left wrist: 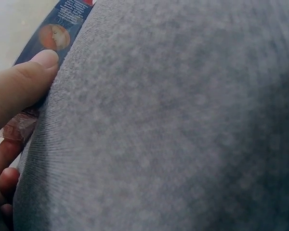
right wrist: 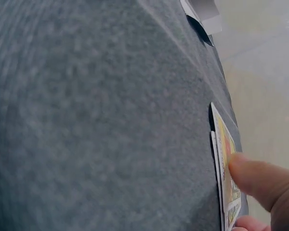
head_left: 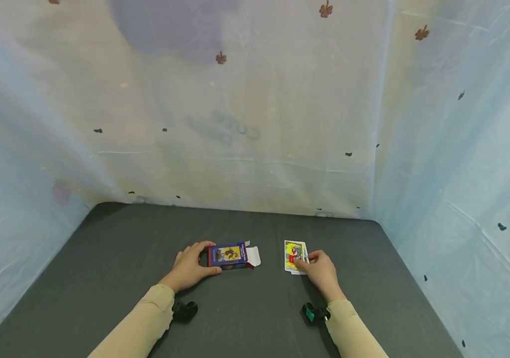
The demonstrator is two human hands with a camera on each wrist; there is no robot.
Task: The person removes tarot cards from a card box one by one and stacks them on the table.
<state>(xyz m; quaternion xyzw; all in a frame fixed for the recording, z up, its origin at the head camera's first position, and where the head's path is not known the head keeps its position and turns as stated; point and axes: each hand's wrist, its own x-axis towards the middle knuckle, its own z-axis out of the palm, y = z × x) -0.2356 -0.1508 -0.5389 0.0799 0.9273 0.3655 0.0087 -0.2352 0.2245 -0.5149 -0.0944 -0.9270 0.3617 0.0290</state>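
A small blue and red card box (head_left: 229,254) lies on the dark table with its picture side up. At its right end the white flap (head_left: 253,256) stands open. My left hand (head_left: 190,267) holds the box by its left end, thumb along the near side and fingers at the far corner. The left wrist view shows the thumb against the blue side (left wrist: 70,17) of the box. To the right, my right hand (head_left: 323,273) pinches a few picture cards (head_left: 294,249) at their right edge, thumb on top. The top card is yellow with a red figure; another card juts out beneath it.
The dark grey table (head_left: 246,318) has rounded far corners. Behind it and on both sides hang pale translucent sheets (head_left: 282,124) with small dark marks. Both wrists carry black straps (head_left: 185,311). Bare tabletop lies between the box and the cards.
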